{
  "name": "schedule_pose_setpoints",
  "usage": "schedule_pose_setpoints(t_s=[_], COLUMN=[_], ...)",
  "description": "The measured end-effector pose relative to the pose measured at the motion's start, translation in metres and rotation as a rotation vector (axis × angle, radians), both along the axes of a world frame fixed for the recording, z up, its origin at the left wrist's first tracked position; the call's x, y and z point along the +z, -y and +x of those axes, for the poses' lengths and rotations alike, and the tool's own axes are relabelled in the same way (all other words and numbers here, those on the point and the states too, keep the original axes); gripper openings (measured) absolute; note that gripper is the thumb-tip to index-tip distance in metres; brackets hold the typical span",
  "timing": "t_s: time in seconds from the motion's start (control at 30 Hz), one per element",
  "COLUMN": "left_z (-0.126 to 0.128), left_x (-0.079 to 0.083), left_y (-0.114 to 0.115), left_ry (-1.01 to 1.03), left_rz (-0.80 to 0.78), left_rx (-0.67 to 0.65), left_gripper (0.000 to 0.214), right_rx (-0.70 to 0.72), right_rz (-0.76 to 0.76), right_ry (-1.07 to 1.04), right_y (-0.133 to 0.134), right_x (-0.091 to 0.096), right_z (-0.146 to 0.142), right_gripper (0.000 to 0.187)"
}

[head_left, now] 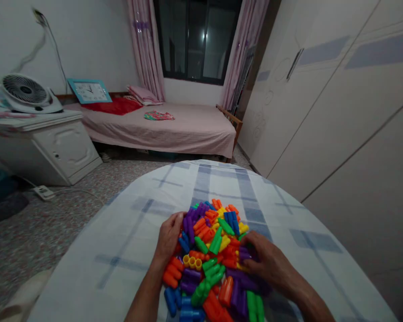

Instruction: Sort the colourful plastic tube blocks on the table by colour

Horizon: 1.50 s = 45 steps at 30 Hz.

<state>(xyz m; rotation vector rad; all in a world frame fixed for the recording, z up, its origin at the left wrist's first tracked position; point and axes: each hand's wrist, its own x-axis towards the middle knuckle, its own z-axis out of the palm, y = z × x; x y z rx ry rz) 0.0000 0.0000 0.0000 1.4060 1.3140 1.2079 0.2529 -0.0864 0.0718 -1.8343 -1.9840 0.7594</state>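
A heap of bullet-shaped plastic building blocks (206, 237) in orange, purple, green, blue and yellow lies on the tablecloth. Many are joined in twos or threes. Against the heap's left side rests my left hand (169, 238), cupped, its fingers stretched along the blue and purple blocks and partly hidden. My right hand (268, 259) is at the heap's right side, with thumb and forefinger bent around a purple block (245, 254). A yellow triple block (192, 262) shows its hollow ends between the hands. Nearer to me lie blue blocks (190, 311) and a green pair (255, 306).
The round table wears a blue-and-white checked cloth (134, 228). Beyond it stands a bed (188, 127) under a window. At left, a white cabinet (65, 147) carries a fan (27, 91). A tall wardrobe (322, 112) lines the right side.
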Motion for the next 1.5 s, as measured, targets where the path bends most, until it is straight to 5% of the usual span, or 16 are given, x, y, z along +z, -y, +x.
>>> schedule_pose_setpoints(t_s=[0.13, 0.27, 0.37, 0.5, 0.7, 0.9, 1.03, 1.3, 1.4, 1.5], left_z=[0.0, -0.001, -0.001, 0.0, 0.0, 0.0, 0.0, -0.001, -0.001, 0.0], left_x=[-0.001, -0.001, -0.001, -0.001, -0.001, -0.001, -0.002, -0.003, -0.003, -0.002], left_y=[0.0, 0.0, 0.0, -0.001, 0.0, -0.001, -0.002, -0.001, -0.001, -0.001], left_ry=[0.008, 0.023, 0.028, 0.021, 0.014, -0.005, 0.004, 0.009, -0.005, -0.015], left_rz=[0.001, -0.006, -0.002, 0.001, -0.004, -0.005, 0.001, -0.004, -0.006, -0.008], left_rx=[0.001, 0.005, 0.01, 0.015, 0.023, 0.015, 0.018, 0.013, 0.016, 0.023], left_gripper=[0.042, 0.042, 0.042, 0.042, 0.042, 0.043, 0.043, 0.042, 0.041, 0.04], right_rx=[-0.106, -0.39, -0.457, -0.396, -0.114, -0.014, 0.003, -0.338, -0.275, -0.051], right_rz=[-0.004, 0.237, 0.411, 0.259, -0.128, -0.035, 0.014, 0.306, 0.196, -0.064], right_ry=[-0.147, -0.105, 0.037, 0.104, -0.02, -0.025, -0.04, 0.225, 0.186, -0.009], right_y=[-0.004, -0.014, -0.017, -0.006, 0.009, 0.005, 0.0, -0.007, 0.002, 0.014], right_x=[0.0, -0.015, -0.026, -0.019, -0.003, -0.015, -0.015, -0.011, 0.002, 0.015], right_z=[0.011, 0.036, 0.053, 0.056, 0.027, 0.001, 0.009, 0.052, 0.04, 0.01], right_gripper=[0.02, 0.033, 0.037, 0.032, 0.029, 0.042, 0.049, 0.047, 0.041, 0.035])
